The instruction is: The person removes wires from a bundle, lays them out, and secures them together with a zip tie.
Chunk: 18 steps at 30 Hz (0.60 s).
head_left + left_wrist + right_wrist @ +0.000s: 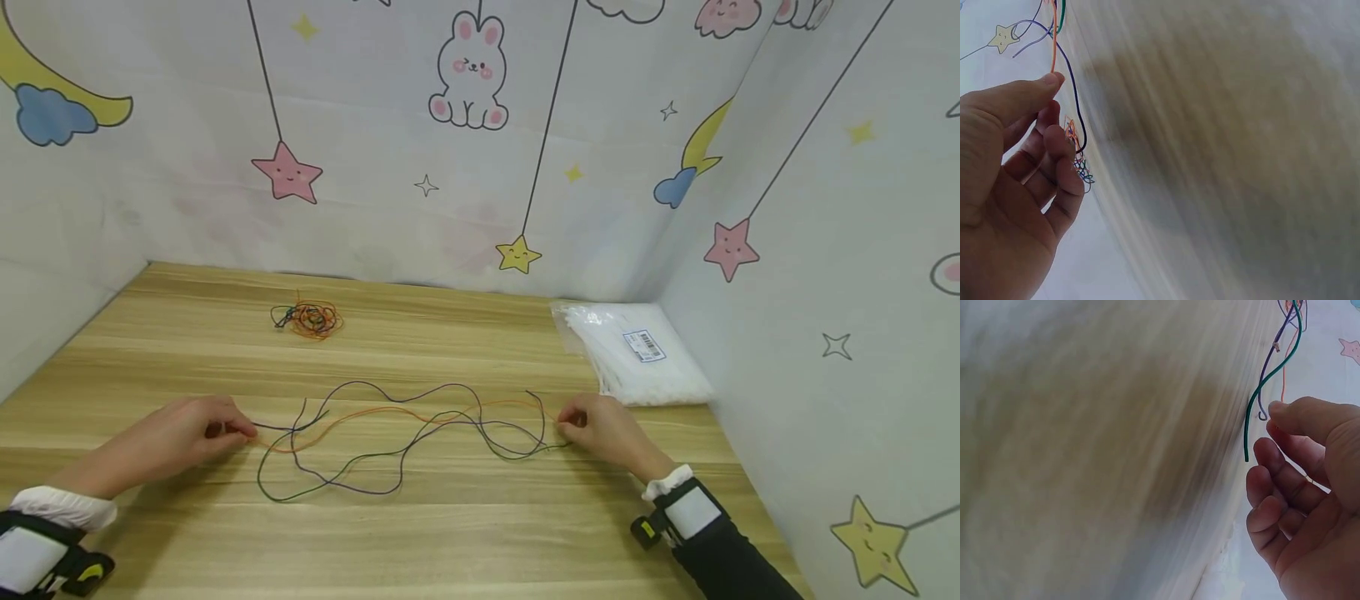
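Between the left grip (180,433) and the right grip (609,429), both bare hands, a thin, flexible orange wire (1054,50), apparently plastic-coated, is held across a pale wood-grain counter (420,550). At the left grip, it is pinched at or near one end by thumb and forefinger, with hardly any gap between the tips; the other fingers are loosely curved. At the right grip, the opposite end is pinched likewise, the remaining fingers being curled with nothing visible in them. Shallow bends are noted along the orange wire; it is not drawn taut.

Between the grips, a thin dark green wire (1247,428) and thin dark purple wire (1075,94) are spread in wide loops and crossed with the orange at several places; the number of purple strands cannot be settled. A green end is left free just beside the right grip. Purple ends are seen near both grips; contact cannot be confirmed.

Beyond the left grip and somewhat to its right, a small tangle of orange and dark wire (313,319) is laid. Beyond the right grip, a clear plastic bag of white pieces (660,375) is placed.

Step in hand, as judged: the orange wire is being straightened and separated. Gentle, even tension should be applied from both ends. If neighbouring loops are dragged along, slack should be given and each crossing lifted over. Loose ends should be excluded from the pinch; by a sharp tug, a knot could be tightened.
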Each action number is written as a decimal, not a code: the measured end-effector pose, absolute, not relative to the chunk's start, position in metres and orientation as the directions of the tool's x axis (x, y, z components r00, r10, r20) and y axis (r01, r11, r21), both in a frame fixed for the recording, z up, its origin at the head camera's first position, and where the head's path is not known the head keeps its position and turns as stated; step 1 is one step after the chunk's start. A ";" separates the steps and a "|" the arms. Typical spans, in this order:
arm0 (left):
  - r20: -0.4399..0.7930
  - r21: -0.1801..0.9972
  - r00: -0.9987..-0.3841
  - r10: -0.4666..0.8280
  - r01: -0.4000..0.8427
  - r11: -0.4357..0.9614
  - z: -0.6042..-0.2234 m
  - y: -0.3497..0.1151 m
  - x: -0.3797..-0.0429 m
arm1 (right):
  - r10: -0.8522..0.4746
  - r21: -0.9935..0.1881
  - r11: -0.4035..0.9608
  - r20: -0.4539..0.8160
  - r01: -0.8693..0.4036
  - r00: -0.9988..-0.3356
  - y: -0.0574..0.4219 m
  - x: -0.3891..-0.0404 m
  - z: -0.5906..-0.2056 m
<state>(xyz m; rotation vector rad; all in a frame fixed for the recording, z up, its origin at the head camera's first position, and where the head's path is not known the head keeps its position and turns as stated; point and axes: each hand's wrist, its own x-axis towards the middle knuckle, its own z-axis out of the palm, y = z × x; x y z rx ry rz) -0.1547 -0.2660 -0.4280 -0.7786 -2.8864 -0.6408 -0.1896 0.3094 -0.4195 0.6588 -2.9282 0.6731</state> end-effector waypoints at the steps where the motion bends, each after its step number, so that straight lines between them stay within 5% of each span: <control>1: 0.189 0.372 -0.865 0.464 0.501 0.782 -0.428 -0.266 -0.155 | -0.395 -0.404 0.810 0.160 -0.426 -0.904 0.309 -0.190 -0.420; 18: 0.225 0.354 -0.889 0.400 0.457 0.816 -0.399 -0.258 -0.172 | -0.421 -0.455 0.773 0.155 -0.442 -0.894 0.303 -0.191 -0.417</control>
